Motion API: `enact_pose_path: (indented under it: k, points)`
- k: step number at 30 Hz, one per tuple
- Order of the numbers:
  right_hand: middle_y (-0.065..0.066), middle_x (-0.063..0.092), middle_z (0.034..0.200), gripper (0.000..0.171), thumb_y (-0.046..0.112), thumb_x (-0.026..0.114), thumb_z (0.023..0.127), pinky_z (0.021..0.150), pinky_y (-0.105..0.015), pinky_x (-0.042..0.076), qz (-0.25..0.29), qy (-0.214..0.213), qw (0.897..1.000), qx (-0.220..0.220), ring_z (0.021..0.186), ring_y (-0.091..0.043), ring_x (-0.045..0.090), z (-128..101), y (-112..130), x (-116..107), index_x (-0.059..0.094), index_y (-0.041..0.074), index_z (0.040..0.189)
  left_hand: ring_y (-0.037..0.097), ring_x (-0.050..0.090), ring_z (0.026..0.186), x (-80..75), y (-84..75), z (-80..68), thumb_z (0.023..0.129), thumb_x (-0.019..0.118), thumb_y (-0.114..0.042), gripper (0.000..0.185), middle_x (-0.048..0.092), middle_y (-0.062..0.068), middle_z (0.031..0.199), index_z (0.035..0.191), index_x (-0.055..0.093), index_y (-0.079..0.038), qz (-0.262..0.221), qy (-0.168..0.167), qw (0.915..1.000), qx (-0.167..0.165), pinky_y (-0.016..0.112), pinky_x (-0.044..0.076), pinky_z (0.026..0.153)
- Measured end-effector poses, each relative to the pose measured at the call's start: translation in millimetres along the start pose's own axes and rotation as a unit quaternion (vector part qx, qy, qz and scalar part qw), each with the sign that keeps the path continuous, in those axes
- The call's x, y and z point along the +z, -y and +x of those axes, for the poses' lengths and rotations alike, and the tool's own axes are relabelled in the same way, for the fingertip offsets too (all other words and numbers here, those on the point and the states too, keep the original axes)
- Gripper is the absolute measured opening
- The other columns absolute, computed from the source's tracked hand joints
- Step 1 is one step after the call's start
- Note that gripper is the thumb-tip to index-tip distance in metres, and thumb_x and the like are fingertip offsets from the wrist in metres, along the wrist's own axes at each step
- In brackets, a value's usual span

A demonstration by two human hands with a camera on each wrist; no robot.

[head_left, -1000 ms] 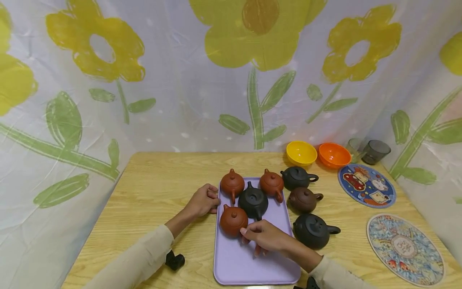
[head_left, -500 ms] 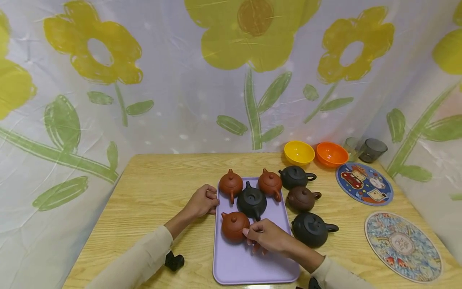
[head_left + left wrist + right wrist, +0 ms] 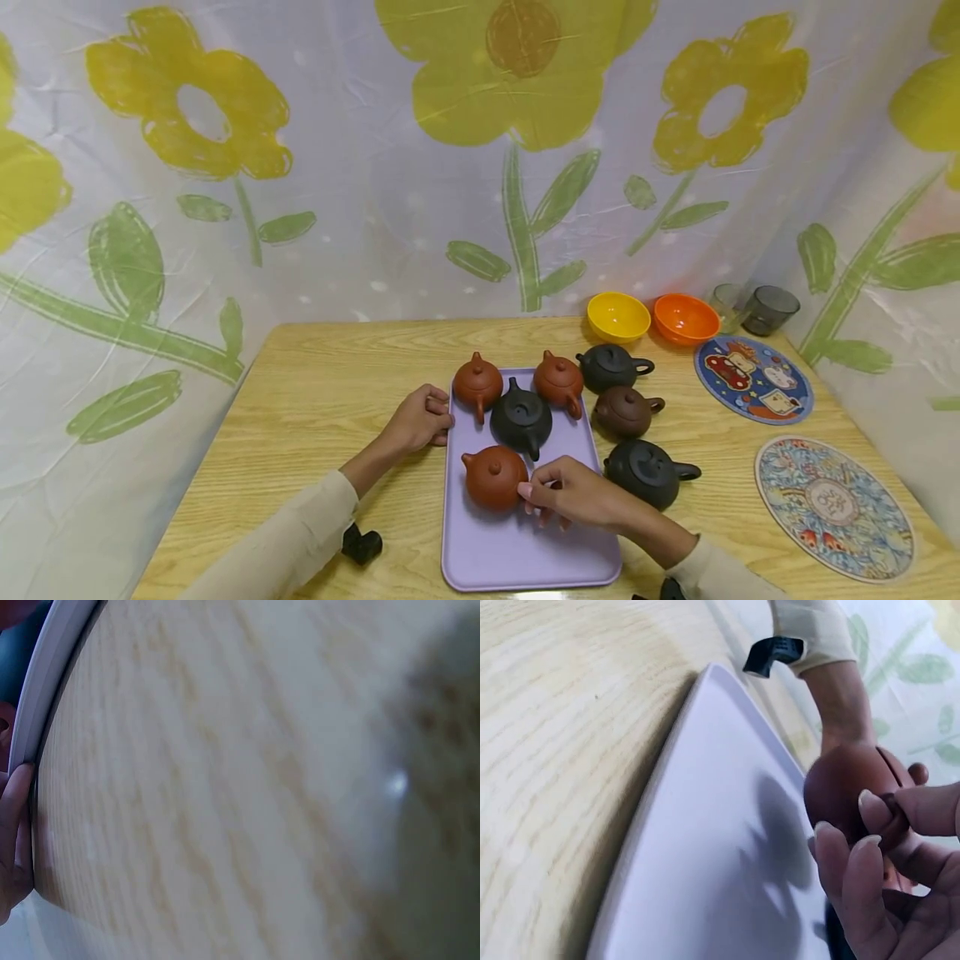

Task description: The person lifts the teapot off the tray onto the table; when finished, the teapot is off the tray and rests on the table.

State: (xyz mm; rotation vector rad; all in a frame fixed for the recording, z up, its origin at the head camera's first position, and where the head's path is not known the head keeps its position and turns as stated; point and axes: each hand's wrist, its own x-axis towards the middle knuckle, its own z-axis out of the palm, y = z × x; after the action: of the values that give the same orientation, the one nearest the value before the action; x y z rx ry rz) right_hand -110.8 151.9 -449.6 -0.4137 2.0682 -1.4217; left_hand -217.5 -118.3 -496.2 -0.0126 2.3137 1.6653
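A reddish-brown clay teapot (image 3: 495, 479) hangs low over the lilac tray (image 3: 525, 562), and its shadow falls on the tray in the right wrist view. My right hand (image 3: 573, 493) pinches its small loop handle (image 3: 894, 817) between thumb and fingers. Along the tray's left rim my left hand (image 3: 422, 418) grips the edge, fingers curled against it. Beyond the held pot, a black teapot (image 3: 521, 421) stands on the tray. Two more reddish teapots occupy its far corners, one at left (image 3: 477, 383) and the other at right (image 3: 558, 379).
Right of the tray stand a black teapot (image 3: 611, 368), a dark brown teapot (image 3: 626, 412) and a larger black teapot (image 3: 647, 473). Farther back are a yellow bowl (image 3: 618, 317), an orange bowl (image 3: 686, 318) and a grey glass (image 3: 771, 310). Two round mats, one blue (image 3: 753, 379), lie at right.
The held teapot has moved toward me and slightly right over the tray, away from the left rim, along with my right hand. My left hand stays at the rim.
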Motion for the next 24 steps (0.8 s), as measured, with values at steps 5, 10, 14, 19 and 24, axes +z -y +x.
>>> enact_pose_path:
  k: [5, 10, 14, 19, 24]
  points:
    - [-0.011, 0.067, 0.078, 0.033, 0.026, 0.06, 0.101, 0.049, -0.022, 0.049, -0.014, 0.016, 1.0, -0.018, 0.069, -0.015, 0.061, -8, 0, -7, 0.07, -0.001, 0.084, 0.019, 0.063, 0.076, -0.2, -0.1, 0.0, 0.088, 0.066, 0.006, 0.036, 0.058, 0.015, 0.102, 0.122, 0.053, 0.004, 0.0, -0.001, 1.0, 0.003, 0.034, 0.064, 0.061]
    - [-0.013, 0.067, 0.077, 0.031, 0.026, 0.06, 0.101, 0.05, -0.021, 0.051, -0.026, 0.039, 0.998, -0.036, 0.071, -0.013, 0.06, -18, 0, -14, 0.07, 0.002, 0.086, 0.019, 0.063, 0.076, 0.1, -1.0, -1.0, 0.088, 0.066, 0.007, 0.036, 0.057, 0.014, 0.1, 0.121, 0.052, 0.004, -0.002, -0.002, 1.0, 0.0, 0.033, 0.064, 0.06]
    - [-0.013, 0.066, 0.08, 0.027, 0.026, 0.06, 0.101, 0.052, -0.018, 0.05, -0.029, 0.057, 0.997, -0.048, 0.072, -0.01, 0.058, -24, -1, -23, 0.071, 0.005, 0.088, 0.019, 0.063, 0.076, 0.2, -1.0, -1.1, 0.088, 0.066, 0.006, 0.036, 0.057, 0.015, 0.1, 0.121, 0.052, 0.004, 0.0, -0.002, 1.0, 0.0, 0.033, 0.064, 0.06]
    - [-0.006, 0.063, 0.082, 0.024, 0.023, 0.059, 0.102, 0.053, -0.016, 0.049, -0.032, 0.079, 0.994, -0.07, 0.075, -0.005, 0.055, -35, -4, -34, 0.071, 0.005, 0.089, 0.02, 0.063, 0.077, 0.7, -2.0, -1.0, 0.089, 0.066, 0.006, 0.036, 0.057, 0.015, 0.101, 0.122, 0.053, 0.004, -0.002, 0.0, 1.0, -0.003, 0.035, 0.064, 0.061]
    - [0.002, 0.062, 0.087, 0.025, 0.019, 0.056, 0.103, 0.055, -0.015, 0.049, -0.026, 0.104, 0.991, -0.085, 0.077, -0.001, 0.055, -46, -9, -45, 0.07, 0.002, 0.09, 0.02, 0.063, 0.077, 0.5, -2.4, -0.6, 0.088, 0.066, 0.006, 0.036, 0.057, 0.014, 0.101, 0.122, 0.053, 0.003, -0.001, 0.0, 1.0, -0.007, 0.034, 0.064, 0.061]
